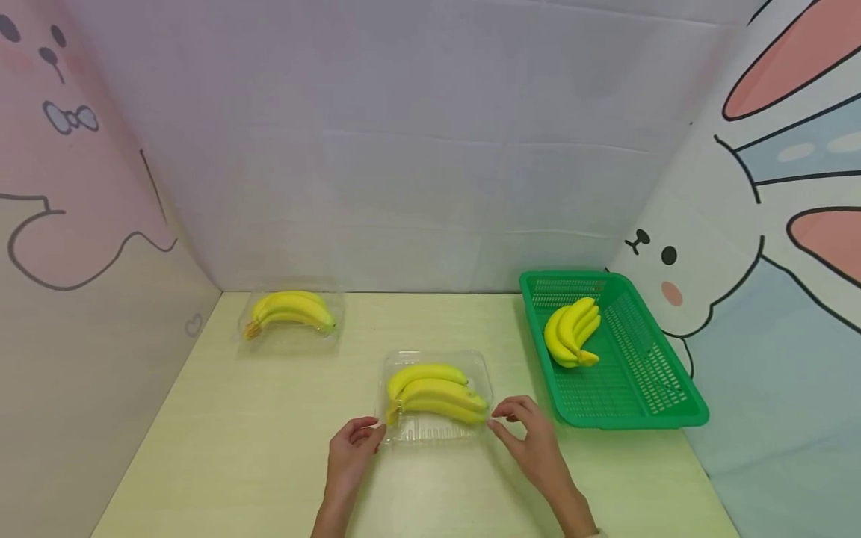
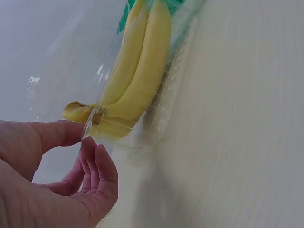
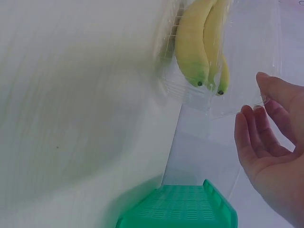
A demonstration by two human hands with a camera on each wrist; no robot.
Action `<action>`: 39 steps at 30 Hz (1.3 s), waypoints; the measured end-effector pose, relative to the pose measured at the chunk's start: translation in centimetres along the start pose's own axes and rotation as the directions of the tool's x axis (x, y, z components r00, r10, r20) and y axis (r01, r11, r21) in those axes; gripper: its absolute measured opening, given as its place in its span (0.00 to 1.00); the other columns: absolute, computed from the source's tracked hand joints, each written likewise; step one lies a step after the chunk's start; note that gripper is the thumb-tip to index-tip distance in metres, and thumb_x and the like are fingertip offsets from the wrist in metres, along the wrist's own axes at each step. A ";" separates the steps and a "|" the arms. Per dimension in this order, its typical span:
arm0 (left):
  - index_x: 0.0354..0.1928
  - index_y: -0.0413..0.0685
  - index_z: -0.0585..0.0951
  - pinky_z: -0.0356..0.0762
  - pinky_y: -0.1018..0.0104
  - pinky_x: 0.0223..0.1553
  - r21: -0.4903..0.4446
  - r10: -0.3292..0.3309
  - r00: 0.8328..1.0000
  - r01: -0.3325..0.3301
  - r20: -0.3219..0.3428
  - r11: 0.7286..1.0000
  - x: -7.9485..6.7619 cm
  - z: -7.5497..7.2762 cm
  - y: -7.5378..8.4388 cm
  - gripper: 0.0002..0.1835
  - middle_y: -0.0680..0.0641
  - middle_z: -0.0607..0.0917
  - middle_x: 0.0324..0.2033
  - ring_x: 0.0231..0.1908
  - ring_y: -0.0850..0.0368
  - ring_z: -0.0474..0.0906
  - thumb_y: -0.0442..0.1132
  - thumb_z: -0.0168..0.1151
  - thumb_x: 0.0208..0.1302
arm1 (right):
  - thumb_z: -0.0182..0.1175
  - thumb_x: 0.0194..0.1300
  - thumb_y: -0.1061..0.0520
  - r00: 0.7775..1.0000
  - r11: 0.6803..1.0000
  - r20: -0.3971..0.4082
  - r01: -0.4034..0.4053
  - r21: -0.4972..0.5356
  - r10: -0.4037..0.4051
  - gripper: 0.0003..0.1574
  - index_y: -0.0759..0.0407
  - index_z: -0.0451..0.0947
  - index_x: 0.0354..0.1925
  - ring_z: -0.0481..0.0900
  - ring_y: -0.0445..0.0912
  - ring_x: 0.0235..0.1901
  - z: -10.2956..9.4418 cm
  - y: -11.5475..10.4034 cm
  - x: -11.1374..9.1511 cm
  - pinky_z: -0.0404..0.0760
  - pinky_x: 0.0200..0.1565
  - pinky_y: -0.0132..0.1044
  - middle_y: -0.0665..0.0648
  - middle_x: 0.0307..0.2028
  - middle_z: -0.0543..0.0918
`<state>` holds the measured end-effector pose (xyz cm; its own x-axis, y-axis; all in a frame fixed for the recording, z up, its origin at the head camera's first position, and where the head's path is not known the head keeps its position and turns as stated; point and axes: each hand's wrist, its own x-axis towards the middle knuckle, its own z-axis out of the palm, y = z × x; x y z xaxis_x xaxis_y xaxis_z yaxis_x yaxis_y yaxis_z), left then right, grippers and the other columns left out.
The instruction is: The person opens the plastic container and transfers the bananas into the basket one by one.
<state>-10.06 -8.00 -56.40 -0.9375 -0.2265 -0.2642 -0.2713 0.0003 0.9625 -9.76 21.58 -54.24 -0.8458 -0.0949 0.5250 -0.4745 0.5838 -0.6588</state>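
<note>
A clear plastic clamshell box (image 1: 430, 433) sits in the middle of the table with a bunch of yellow bananas (image 1: 437, 390) inside. My left hand (image 1: 351, 452) pinches its near left edge between thumb and fingers. On the other side, my right hand (image 1: 534, 446) pinches the clear plastic edge near the right corner. The right wrist view shows the bananas' dark tips (image 3: 199, 83) through the plastic, close to the right fingertips. In the left wrist view the brownish stem (image 2: 78, 111) lies just beyond the left thumb.
Another clear box (image 1: 329, 305) with bananas (image 1: 292, 306) stands at the back left. A green plastic basket (image 1: 625, 403) at the right holds another banana bunch (image 1: 572, 332). Cloth walls (image 1: 430, 187) border the table (image 1: 255, 441) at the back and sides.
</note>
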 end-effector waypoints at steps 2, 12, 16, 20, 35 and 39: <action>0.49 0.29 0.82 0.81 0.71 0.30 0.006 0.004 1.000 -0.004 0.006 1.000 0.1 0.0 0.0 0.16 0.48 0.84 0.28 0.27 0.59 0.79 0.32 0.71 0.63 | 0.77 0.53 0.68 1.000 1.000 0.003 -0.005 -0.004 0.005 0.15 0.58 0.83 0.37 0.81 0.49 0.35 -0.1 -0.1 0.2 0.85 0.39 0.35 0.52 0.39 0.81; 0.50 0.28 0.81 0.83 0.71 0.31 -0.003 -0.004 1.000 0.004 0.017 1.000 0.2 0.5 -0.2 0.15 0.38 0.88 0.33 0.29 0.54 0.84 0.31 0.69 0.66 | 0.78 0.55 0.65 0.999 0.998 0.006 -0.041 -0.040 0.041 0.15 0.56 0.83 0.38 0.78 0.41 0.39 -0.3 -0.6 1.0 0.78 0.45 0.22 0.47 0.39 0.80; 0.51 0.28 0.80 0.84 0.70 0.31 -0.007 0.000 1.000 0.001 0.022 1.000 0.2 0.6 -0.1 0.15 0.38 0.87 0.32 0.29 0.53 0.84 0.31 0.68 0.66 | 0.77 0.56 0.65 0.999 0.999 -0.005 -0.040 -0.023 0.040 0.15 0.58 0.83 0.39 0.78 0.42 0.41 -0.4 -0.6 1.4 0.77 0.47 0.22 0.49 0.40 0.81; 0.51 0.28 0.80 0.83 0.69 0.31 -0.010 0.008 0.999 -0.008 0.031 1.000 0.1 0.6 0.1 0.15 0.39 0.87 0.32 0.29 0.52 0.83 0.30 0.68 0.66 | 0.76 0.58 0.65 0.999 0.999 -0.032 -0.042 0.010 0.042 0.14 0.58 0.82 0.40 0.80 0.46 0.42 -0.3 -0.4 1.9 0.78 0.50 0.24 0.50 0.40 0.81; 0.50 0.27 0.80 0.81 0.71 0.28 0.008 0.008 1.000 -0.008 0.024 1.000 -0.1 0.4 0.2 0.15 0.38 0.87 0.32 0.30 0.50 0.84 0.29 0.68 0.65 | 0.72 0.58 0.73 0.965 0.976 -0.207 -0.129 0.173 0.164 0.13 0.71 0.80 0.41 0.79 0.50 0.43 0.8 -2.3 4.9 0.79 0.55 0.26 0.67 0.39 0.81; 0.49 0.27 0.80 0.82 0.72 0.29 0.019 0.013 1.000 -0.014 0.023 1.000 -0.1 0.5 0.3 0.15 0.40 0.87 0.32 0.30 0.50 0.85 0.30 0.69 0.65 | 0.70 0.62 0.70 0.955 0.961 -0.213 -0.157 0.227 0.206 0.12 0.70 0.80 0.44 0.78 0.56 0.46 0.8 -2.3 5.9 0.79 0.59 0.32 0.66 0.42 0.80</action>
<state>-10.19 -7.50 -56.14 -0.9458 -0.2042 -0.2526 -0.2623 0.0216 0.9647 -13.84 19.05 -50.05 -0.8536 0.2014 0.4803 -0.3788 0.3927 -0.8380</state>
